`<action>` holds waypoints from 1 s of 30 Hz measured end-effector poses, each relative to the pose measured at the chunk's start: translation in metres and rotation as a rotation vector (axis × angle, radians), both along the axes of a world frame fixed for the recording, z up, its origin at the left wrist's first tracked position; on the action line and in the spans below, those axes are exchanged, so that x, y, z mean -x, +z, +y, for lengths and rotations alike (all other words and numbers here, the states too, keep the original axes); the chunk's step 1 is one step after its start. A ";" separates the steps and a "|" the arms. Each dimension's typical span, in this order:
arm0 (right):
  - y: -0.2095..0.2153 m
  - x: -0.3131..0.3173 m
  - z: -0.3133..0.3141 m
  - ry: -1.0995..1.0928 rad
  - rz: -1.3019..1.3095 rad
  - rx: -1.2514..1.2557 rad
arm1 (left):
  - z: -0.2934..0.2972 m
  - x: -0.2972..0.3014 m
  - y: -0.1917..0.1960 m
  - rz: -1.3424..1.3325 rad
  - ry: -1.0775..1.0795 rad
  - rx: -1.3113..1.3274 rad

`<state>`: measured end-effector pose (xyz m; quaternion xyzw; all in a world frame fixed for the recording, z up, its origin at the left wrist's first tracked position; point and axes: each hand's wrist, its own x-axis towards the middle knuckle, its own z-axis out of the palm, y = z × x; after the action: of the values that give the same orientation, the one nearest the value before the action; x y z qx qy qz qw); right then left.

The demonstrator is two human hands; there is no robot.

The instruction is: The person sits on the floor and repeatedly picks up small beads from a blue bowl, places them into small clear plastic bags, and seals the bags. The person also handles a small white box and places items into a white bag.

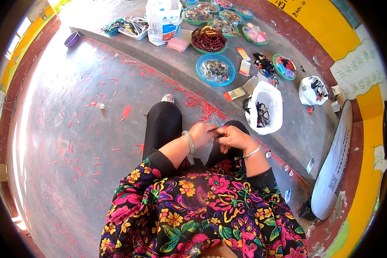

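Over my lap my two hands meet, fingertips touching. My left hand [201,135], with a pale green bangle on its wrist, is closed, its fingers pinched together. From under it hangs a thin, whitish see-through piece of plastic [204,151], which looks like a small bag. My right hand [235,138], wearing a silver bangle, has its thumb and forefinger drawn together against the left fingertips. Whatever lies between the fingers is too small or hidden to name. Nearest to my right hand stands a white plastic bag [273,112] holding dark, tangled small items [262,115].
On the raised step are a blue basin [233,69] of small wrapped pieces, a bowl of dark red beads [208,39], other filled baskets [254,33] and a white carrier bag [164,21]. Red scraps [202,106] litter the floor. A purple bowl [72,39] stands far left.
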<state>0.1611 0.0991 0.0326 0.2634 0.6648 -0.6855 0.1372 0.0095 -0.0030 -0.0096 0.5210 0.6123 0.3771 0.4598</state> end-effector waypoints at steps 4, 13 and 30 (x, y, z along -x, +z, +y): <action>-0.018 -0.003 0.004 0.049 0.058 -0.054 | -0.002 -0.003 0.005 -0.113 0.001 0.056; -0.003 0.007 -0.007 -0.073 0.063 -0.044 | -0.001 -0.004 0.005 -0.179 0.057 -0.063; -0.012 -0.005 0.012 -0.662 0.194 0.316 | 0.003 0.018 0.004 -0.646 0.339 0.079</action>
<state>0.1662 0.1109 0.0204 0.3734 0.4396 -0.8085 -0.1166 -0.0089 -0.0003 -0.0056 0.2483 0.5272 0.5691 0.5801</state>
